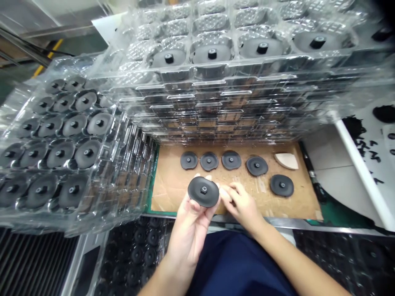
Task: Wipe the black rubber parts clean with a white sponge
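My left hand [193, 224] is closed around a black oval cap-like part [203, 196], its round centre stud facing up. Just right of that part is my right hand [243, 205], fingers curled together in a pinch by the part's edge. Something pale shows at its fingertips, too small to name. Beyond my hands, several like black oval parts lie on a cardboard sheet [166, 193], among them one part [231, 160] near the middle and another part [282, 186] at the right. A beige wedge-shaped piece [286, 160] rests at the sheet's far right.
A tall stack of clear plastic trays [216, 94] rises behind the cardboard, black parts in its top pockets. At the left stands another tray stack [58, 152] filled with such parts. A white bar [364, 168] slants along the right side. More trayed parts [135, 250] sit low at the left.
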Available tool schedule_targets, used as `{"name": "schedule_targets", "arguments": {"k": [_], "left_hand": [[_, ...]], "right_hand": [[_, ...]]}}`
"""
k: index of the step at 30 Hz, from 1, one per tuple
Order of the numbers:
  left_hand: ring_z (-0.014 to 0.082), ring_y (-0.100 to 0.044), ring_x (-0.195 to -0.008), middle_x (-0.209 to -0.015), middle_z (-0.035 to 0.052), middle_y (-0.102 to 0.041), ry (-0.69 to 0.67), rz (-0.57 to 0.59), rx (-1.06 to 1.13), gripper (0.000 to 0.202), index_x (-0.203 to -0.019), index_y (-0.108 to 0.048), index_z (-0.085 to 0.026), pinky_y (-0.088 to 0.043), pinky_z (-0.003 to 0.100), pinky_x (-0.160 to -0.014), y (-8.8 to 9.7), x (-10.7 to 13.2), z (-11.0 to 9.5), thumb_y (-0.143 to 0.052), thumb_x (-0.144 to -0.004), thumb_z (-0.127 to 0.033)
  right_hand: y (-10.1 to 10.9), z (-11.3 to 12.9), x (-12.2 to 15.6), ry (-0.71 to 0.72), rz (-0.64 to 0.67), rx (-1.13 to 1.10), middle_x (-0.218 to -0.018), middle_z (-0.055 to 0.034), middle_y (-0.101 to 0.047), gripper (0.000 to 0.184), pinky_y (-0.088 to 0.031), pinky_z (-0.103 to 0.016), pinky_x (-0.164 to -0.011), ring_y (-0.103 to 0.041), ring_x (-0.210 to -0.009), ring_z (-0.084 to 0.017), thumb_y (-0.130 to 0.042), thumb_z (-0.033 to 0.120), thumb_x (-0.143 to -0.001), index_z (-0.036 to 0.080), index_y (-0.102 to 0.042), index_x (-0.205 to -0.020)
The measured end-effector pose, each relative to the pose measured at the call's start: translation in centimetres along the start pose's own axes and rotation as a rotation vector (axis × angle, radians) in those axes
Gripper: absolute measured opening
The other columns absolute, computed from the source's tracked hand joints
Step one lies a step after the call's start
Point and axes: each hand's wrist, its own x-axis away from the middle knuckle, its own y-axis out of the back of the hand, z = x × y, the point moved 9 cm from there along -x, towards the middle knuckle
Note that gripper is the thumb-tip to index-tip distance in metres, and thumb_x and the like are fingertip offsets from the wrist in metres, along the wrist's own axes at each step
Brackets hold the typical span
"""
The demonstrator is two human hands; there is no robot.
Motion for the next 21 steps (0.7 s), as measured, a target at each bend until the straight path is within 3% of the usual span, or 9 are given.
{"name": "schedule_targets", "arguments": {"k": [3,5,7,9,12,15,18,21], "left_hand": [[0.0273,-0.059,-0.113,-0.128,0.0093,-0.06,-0.009,-0.006,-0.011,0.063,-0.127,-0.054,-0.026,-0.046,0.042,-0.1,0.2,0.2,-0.1,-0.076,-0.068,-0.03],[0.0262,-0.059,-0.112,-0.126,0.0091,-0.061,-0.021,-0.01,-0.027,0.061,-0.125,-0.055,-0.025,-0.047,0.039,-0.098,0.3,0.3,-0.2,-0.076,-0.068,-0.031],[0.0243,-0.061,-0.109,-0.122,0.0089,-0.064,-0.042,-0.008,-0.048,0.057,-0.12,-0.059,-0.023,-0.05,0.033,-0.093,0.3,0.4,-0.3,-0.077,-0.066,-0.032],[0.0221,-0.062,-0.105,-0.117,0.0084,-0.066,-0.037,0.013,-0.078,0.056,-0.118,-0.061,-0.022,-0.052,0.027,-0.086,0.1,0.4,-0.1,-0.078,-0.065,-0.031],[0.0188,-0.064,-0.1,-0.115,0.0062,-0.067,-0.006,0.05,-0.124,0.051,-0.116,-0.062,-0.023,-0.053,0.021,-0.079,-0.3,0.5,0.4,-0.076,-0.067,-0.023],[0.0187,-0.064,-0.099,-0.112,0.0053,-0.068,0.022,0.081,-0.133,0.044,-0.114,-0.063,-0.023,-0.052,0.022,-0.081,-0.8,0.7,0.7,-0.072,-0.071,-0.019],[0.0215,-0.063,-0.102,-0.111,0.0056,-0.068,0.025,0.109,-0.139,0.048,-0.116,-0.062,-0.024,-0.051,0.028,-0.088,-1.3,0.9,0.4,-0.073,-0.07,-0.021],[0.0211,-0.064,-0.097,-0.109,0.0048,-0.068,0.001,0.087,-0.157,0.053,-0.111,-0.064,-0.023,-0.052,0.027,-0.085,-1.2,0.8,-0.4,-0.08,-0.061,-0.02]], "right_hand": [[2.2,0.3,-2.2,-0.029,-0.066,-0.066,-0.096,-0.0105,-0.069,0.028,-0.054,-0.034,-0.079,-0.066,-0.089,-0.02,-0.041,0.024,-0.092,0.013,-0.065,-0.102],[4.4,1.9,-3.0,-0.048,-0.111,-0.112,-0.098,-0.0097,-0.07,0.027,-0.054,-0.031,-0.073,-0.066,-0.087,-0.019,-0.041,0.025,-0.093,0.014,-0.063,-0.103],[6.6,5.0,-2.9,-0.009,-0.134,-0.161,-0.105,-0.0073,-0.069,0.024,-0.054,-0.029,-0.075,-0.065,-0.092,-0.018,-0.046,0.025,-0.091,0.017,-0.06,-0.108],[8.4,9.3,-2.2,0.143,-0.133,-0.215,-0.108,-0.0055,-0.068,0.023,-0.052,-0.029,-0.081,-0.064,-0.095,-0.017,-0.049,0.021,-0.09,0.02,-0.059,-0.111],[8.6,13.7,-1.3,0.311,0.023,-0.258,-0.097,-0.0049,-0.07,0.023,-0.051,-0.026,-0.076,-0.063,-0.086,-0.015,-0.047,0.013,-0.089,0.018,-0.06,-0.108],[7.6,14.8,-1.6,0.328,0.167,-0.226,-0.093,-0.0044,-0.07,0.021,-0.05,-0.027,-0.073,-0.062,-0.081,-0.015,-0.047,0.012,-0.089,0.016,-0.062,-0.104],[9.0,14.8,-1.5,0.377,0.002,-0.256,-0.091,-0.007,-0.069,0.023,-0.049,-0.029,-0.072,-0.062,-0.079,-0.016,-0.045,0.011,-0.089,0.013,-0.061,-0.106],[7.9,11.8,-0.5,0.22,0.108,-0.397,-0.085,-0.003,-0.069,0.022,-0.051,-0.024,-0.066,-0.063,-0.074,-0.013,-0.046,0.015,-0.089,0.019,-0.064,-0.102]]}}
